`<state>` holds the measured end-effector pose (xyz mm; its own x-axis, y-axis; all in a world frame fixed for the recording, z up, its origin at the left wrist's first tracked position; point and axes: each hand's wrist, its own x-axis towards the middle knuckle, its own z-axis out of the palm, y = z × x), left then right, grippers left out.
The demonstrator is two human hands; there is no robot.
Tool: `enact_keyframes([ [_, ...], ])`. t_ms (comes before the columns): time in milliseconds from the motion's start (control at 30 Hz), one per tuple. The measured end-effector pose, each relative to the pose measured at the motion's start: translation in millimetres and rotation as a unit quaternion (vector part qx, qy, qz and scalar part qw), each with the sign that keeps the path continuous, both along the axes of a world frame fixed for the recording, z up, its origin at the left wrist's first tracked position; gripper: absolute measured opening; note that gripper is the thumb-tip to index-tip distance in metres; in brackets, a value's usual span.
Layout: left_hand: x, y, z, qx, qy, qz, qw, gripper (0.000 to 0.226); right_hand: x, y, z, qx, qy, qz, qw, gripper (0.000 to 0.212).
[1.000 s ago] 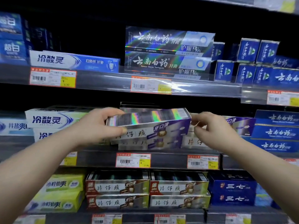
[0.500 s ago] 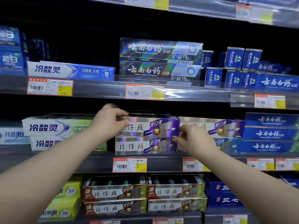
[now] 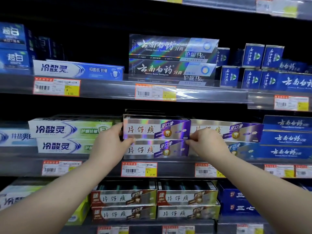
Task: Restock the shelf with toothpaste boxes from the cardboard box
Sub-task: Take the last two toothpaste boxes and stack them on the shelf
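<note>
Plainly, the long silver-and-purple holographic toothpaste carton (image 3: pixel 157 129) lies lengthwise on top of an identical lower carton (image 3: pixel 156 149) at the front of the middle shelf (image 3: pixel 101 168), with its printed face towards the aisle. It looks light and stiff along its length. Thin card like this would probably dent if squeezed mid-span, and the glossy foil is likely slippery, so the short ends and corners seem the safest places to hold. The left hand (image 3: pixel 109 142) grips the left end, its fingers curled round it and the thumb tucked under the lower edge. The right hand (image 3: pixel 206 144) pinches the lower right corner between thumb and forefinger. The face reads 片仔癀, with 牙口清 on the purple band above a tooth emblem. Just to the right lies a neighbouring silver carton (image 3: pixel 226 130) of the same brand. Below, a red-and-yellow price label (image 3: pixel 139 169) shows 21.80. To the left, white-and-green boxes (image 3: pixel 67 130) read 冷酸灵. On the shelf above, iridescent dark boxes (image 3: pixel 172 59) read 云南白药 and "Yunnan Baiyao Toothpaste". At the far upper left, blue boxes (image 3: pixel 12 46) read 超白.
</note>
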<state>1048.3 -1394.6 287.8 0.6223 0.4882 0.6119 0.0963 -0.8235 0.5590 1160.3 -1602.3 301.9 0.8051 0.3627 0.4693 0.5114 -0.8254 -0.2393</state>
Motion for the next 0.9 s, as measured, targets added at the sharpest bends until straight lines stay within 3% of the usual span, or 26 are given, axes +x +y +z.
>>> enact_keyframes([
  [100, 1, 0, 0, -0.014, -0.003, 0.004, 1.0, 0.024, -1, -1, -5, 0.009, -0.014, 0.013, 1.0, 0.024],
  [367, 1, 4, -3, -0.044, -0.017, 0.004, 0.999, 0.021, -9, -6, -14, 0.124, 0.022, 0.044, 0.991, 0.022],
  [900, -3, 0, -10, -0.098, -0.043, 0.003, 0.994, 0.029, -6, 3, -9, 0.118, 0.047, 0.034, 0.991, 0.029],
])
